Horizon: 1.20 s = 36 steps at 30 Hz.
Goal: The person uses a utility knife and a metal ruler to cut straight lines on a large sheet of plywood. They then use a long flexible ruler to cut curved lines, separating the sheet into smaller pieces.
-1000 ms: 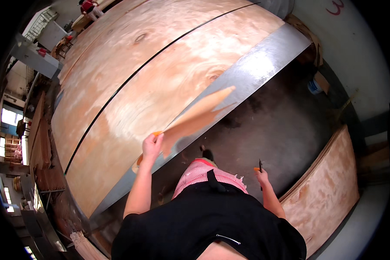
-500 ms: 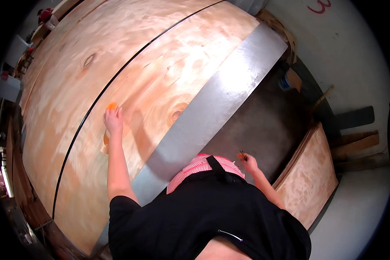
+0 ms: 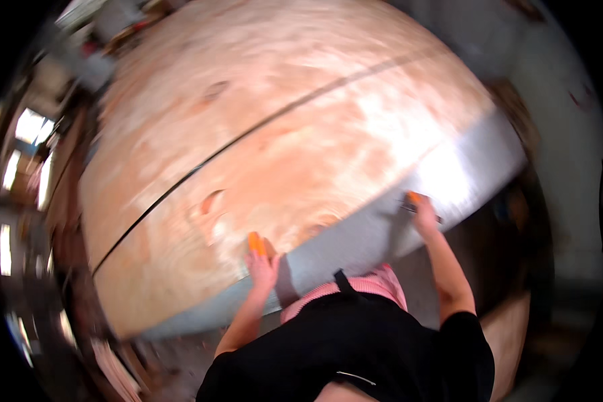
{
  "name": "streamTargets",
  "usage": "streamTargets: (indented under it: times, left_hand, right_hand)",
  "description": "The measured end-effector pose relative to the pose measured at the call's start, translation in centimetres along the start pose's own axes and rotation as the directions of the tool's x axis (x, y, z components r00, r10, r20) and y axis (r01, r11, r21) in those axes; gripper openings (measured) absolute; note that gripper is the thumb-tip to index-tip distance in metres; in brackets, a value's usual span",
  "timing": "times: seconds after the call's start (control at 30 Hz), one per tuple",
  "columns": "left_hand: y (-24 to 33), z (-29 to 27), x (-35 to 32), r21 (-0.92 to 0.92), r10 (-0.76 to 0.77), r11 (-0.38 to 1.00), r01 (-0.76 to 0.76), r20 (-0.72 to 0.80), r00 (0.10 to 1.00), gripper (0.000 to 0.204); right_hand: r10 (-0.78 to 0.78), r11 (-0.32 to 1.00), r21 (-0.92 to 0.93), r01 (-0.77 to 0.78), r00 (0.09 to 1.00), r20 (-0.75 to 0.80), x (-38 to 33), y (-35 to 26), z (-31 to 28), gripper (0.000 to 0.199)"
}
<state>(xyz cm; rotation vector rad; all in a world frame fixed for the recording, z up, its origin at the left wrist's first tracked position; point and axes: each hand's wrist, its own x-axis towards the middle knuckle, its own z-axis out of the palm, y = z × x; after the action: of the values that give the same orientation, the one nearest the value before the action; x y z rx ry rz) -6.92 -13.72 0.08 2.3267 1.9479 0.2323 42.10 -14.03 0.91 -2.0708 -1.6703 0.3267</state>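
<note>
My left hand (image 3: 264,269) lies at the near edge of a large pale wood veneer sheet (image 3: 315,144), fingers stretched out. Bright orange covers a fingertip there; whether it is a finger cover or a small piece cannot be made out. Over the grey metal strip (image 3: 345,244) along the sheet's near side, my right hand (image 3: 425,216) is closed on a slim dark hand tool (image 3: 409,204). Orange shows at these fingers too, and blur hides the tool's exact kind. A torn hole or loose flake (image 3: 212,201) marks the veneer beyond my left hand.
A thin black line (image 3: 211,157), perhaps a cord, crosses the veneer. At the lower right stands a stack of wood sheets (image 3: 509,335). A pale wall (image 3: 576,167) rises on the right. Blurred clutter and wood scraps (image 3: 114,372) lie to the left.
The view has swung round. My left hand has drawn back to the metal strip's edge, away from the veneer flake. My right hand has come up from beside my waist to over the strip, holding the tool.
</note>
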Motion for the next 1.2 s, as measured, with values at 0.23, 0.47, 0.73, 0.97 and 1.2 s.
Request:
streamTargets:
  times: [0.23, 0.47, 0.73, 0.97, 1.2]
  left_hand:
    - [4.5, 1.5, -0.5, 0.045, -0.268, 0.962, 0.270, -0.042, 0.962, 0.078]
    - [7.0, 1.5, -1.8, 0.091, -0.417, 0.906, 0.413, 0.034, 0.908, 0.077]
    - [7.4, 0.0, -3.7, 0.099, -0.396, 0.918, 0.384, 0.166, 0.903, 0.081]
    - [8.0, -0.3, -2.7, 0.018, -0.300, 0.954, 0.299, 0.096, 0.949, 0.084]
    - [7.6, 1.5, -6.5, -0.015, -0.281, 0.959, 0.283, 0.075, 0.957, 0.080]
  right_hand:
    - [-0.070, 0.960, -0.270, 0.068, 0.998, 0.001, 11.1, 10.2, -1.7, 0.058]
    - [-0.019, 0.929, -0.363, 0.076, 0.987, 0.159, 9.8, 12.4, -3.2, 0.057]
    - [0.045, 0.916, -0.399, 0.045, 0.976, 0.213, 5.3, 13.1, -5.0, 0.067]
    - [0.165, 0.889, -0.452, -0.078, 0.974, 0.157, 6.2, 13.5, -3.9, 0.066]
    - [-0.040, 0.994, -0.100, 0.043, 0.999, 0.030, 1.1, 9.6, -1.6, 0.049]
